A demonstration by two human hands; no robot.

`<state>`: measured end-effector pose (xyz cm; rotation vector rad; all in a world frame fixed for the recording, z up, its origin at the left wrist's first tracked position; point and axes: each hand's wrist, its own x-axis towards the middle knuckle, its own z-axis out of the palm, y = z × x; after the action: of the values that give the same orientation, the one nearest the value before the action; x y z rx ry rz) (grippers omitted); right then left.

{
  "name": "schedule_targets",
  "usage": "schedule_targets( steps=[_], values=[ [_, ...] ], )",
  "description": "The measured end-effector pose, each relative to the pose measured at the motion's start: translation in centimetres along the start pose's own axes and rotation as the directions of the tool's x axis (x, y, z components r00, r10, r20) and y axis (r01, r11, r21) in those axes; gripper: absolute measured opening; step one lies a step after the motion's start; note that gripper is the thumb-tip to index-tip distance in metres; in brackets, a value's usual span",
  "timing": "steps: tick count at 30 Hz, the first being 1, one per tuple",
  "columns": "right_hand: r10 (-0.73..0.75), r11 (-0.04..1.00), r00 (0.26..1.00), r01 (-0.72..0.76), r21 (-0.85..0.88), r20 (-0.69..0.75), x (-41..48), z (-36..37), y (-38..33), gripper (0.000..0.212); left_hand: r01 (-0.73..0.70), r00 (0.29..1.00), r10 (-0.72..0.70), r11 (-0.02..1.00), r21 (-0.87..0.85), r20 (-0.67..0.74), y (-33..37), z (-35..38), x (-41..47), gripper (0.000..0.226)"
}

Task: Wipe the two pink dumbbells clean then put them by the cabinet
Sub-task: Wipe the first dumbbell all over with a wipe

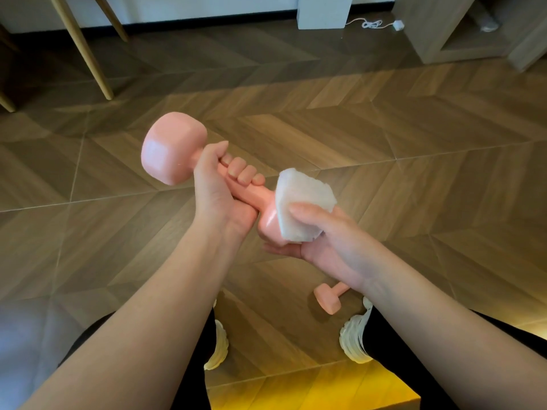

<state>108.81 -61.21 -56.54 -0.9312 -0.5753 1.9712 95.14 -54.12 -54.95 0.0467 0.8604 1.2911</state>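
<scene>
My left hand (pixel 220 184) grips the handle of a pink dumbbell (pixel 171 147), held in the air above the floor with one head pointing up and left. My right hand (pixel 328 241) wraps a white cloth (pixel 305 202) around the dumbbell's near head, thumb pressing on the cloth and fingers curled underneath. A second pink dumbbell (pixel 327 298) lies on the wooden floor below my right wrist, partly hidden by my forearm.
Wooden furniture legs (pixel 85 51) stand at the far left. A light wooden cabinet (pixel 461 28) stands at the far right, with a white cable (pixel 373 24) on the floor beside it. My feet in white shoes (pixel 355 335) rest near the lying dumbbell.
</scene>
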Motion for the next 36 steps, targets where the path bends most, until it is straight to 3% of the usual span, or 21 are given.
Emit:
schedule_targets(
  steps=[3,7,10,13,16,19,22,29,33,36],
  values=[
    [-0.052,0.992,0.996,0.044,-0.116,-0.069,0.2,0.5,0.7,0.057,-0.012,1.0,0.012,1.0,0.007,0.01,-0.1,0.0,0.0,0.038],
    [-0.033,0.999,0.982,0.03,-0.017,-0.188,0.4,1.0,0.9,0.022,-0.016,1.0,0.015,0.999,0.04,0.026,-0.2,0.0,0.0,0.037],
    [-0.015,0.999,0.995,0.02,0.048,-0.099,0.2,0.6,0.2,0.036,-0.006,1.0,0.006,1.0,0.011,0.015,0.2,0.1,0.1,0.036],
    [-0.027,0.999,1.0,0.027,-0.027,0.006,-0.2,0.3,0.1,0.054,0.001,1.0,-0.001,0.999,-0.033,-0.004,0.5,0.0,0.2,0.036],
    [-0.057,0.996,0.996,0.052,-0.078,-0.067,0.0,0.7,0.5,0.056,0.009,1.0,-0.009,0.999,-0.031,0.003,0.5,-0.1,0.1,0.037],
    [-0.075,0.996,0.988,0.068,-0.057,-0.138,0.2,1.2,0.6,0.036,0.02,1.0,-0.02,1.0,-0.008,0.02,0.2,0.0,0.0,0.037],
    [-0.104,0.994,0.98,0.096,-0.055,-0.17,0.1,0.8,0.4,0.042,0.032,0.999,-0.031,0.999,-0.025,0.015,0.1,0.3,0.1,0.032],
    [-0.26,0.875,0.959,0.185,-0.448,-0.113,-0.5,0.3,0.7,0.068,-0.001,0.991,-0.013,0.995,-0.102,-0.136,0.2,-0.1,0.2,0.038],
    [-0.369,0.84,0.921,0.276,-0.467,-0.121,0.0,1.3,1.3,0.059,-0.003,0.994,-0.007,0.996,-0.092,-0.113,0.3,0.0,0.2,0.04],
    [-0.353,0.875,0.923,0.269,-0.401,-0.151,0.1,1.2,1.0,0.042,-0.015,0.993,0.006,0.997,-0.078,-0.118,0.2,0.1,0.3,0.038]
  ],
)
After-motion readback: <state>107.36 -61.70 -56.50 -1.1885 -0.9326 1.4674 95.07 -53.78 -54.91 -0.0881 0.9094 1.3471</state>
